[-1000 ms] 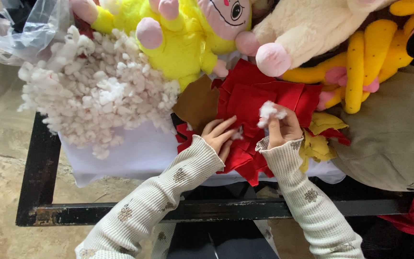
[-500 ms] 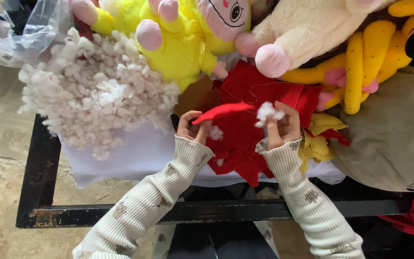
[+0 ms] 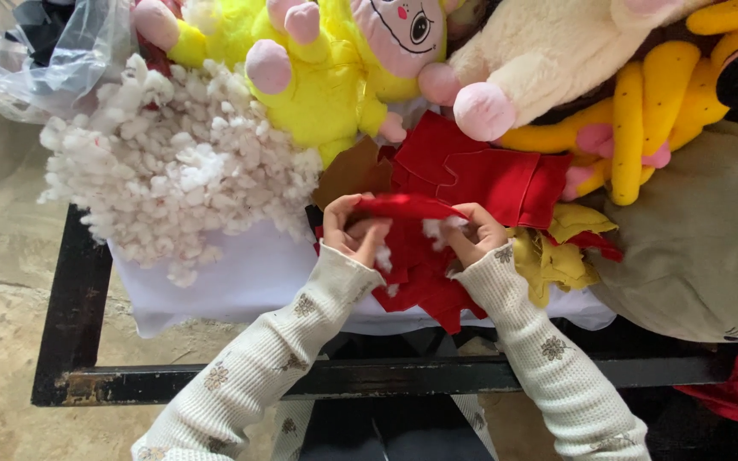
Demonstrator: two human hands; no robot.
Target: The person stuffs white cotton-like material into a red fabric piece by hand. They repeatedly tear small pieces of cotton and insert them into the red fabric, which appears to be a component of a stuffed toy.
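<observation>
A red fabric piece [image 3: 407, 207] is stretched between both hands above a heap of red cloth [image 3: 471, 175] on the white-covered table [image 3: 241, 282]. The left hand [image 3: 350, 229] pinches its left end; the right hand [image 3: 474, 232] grips the other end with a tuft of white stuffing [image 3: 434, 229]. A stuffing pile [image 3: 172, 162] and a yellow plush toy [image 3: 335, 77] lie beyond.

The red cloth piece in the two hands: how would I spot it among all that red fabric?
Start at the big heap of white stuffing on the table's left, then look right, below the yellow plush toy. There the left hand and right hand hold up the red cloth piece. Unlike the flat red fabric pile behind, it is lifted and curved.
</observation>
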